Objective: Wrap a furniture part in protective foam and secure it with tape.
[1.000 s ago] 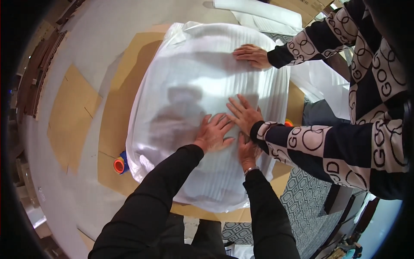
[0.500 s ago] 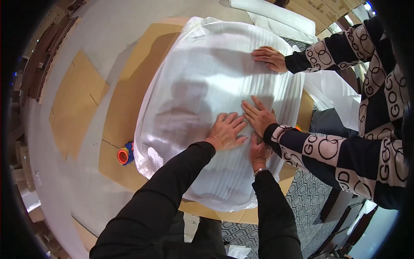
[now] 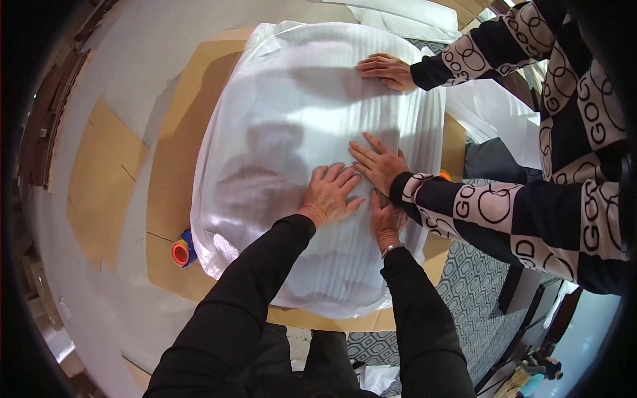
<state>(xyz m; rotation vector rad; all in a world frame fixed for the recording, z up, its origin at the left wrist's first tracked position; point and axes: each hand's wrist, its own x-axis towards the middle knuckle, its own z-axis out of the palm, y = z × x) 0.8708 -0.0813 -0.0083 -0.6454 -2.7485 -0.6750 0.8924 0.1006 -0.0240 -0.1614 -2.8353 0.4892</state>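
Observation:
A large, flat, rounded bundle wrapped in white foam sheet (image 3: 265,99) lies in front of me. My left hand (image 3: 330,194) rests palm down on its middle, fingers spread, holding nothing. Just to the right, my right hand (image 3: 387,222) also lies on the sheet, its thumb side showing. A co-worker's near hand (image 3: 379,164) and cuff cover part of its fingers. The co-worker's far hand (image 3: 387,71) presses flat on the upper right of the wrap. At the lower left corner the foam is bunched up.
Brown cardboard (image 3: 174,152) lies beneath the bundle. A tape roll (image 3: 180,252) with an orange core sits at its left edge, and another orange ring (image 3: 445,175) shows at the right. A cardboard sheet (image 3: 99,189) lies on the floor. The co-worker's patterned sleeves (image 3: 484,212) reach in from the right.
The whole view has shifted slightly, so everything appears a little further left and up. Both my hands and the co-worker's hands stay at about the same places on the wrap.

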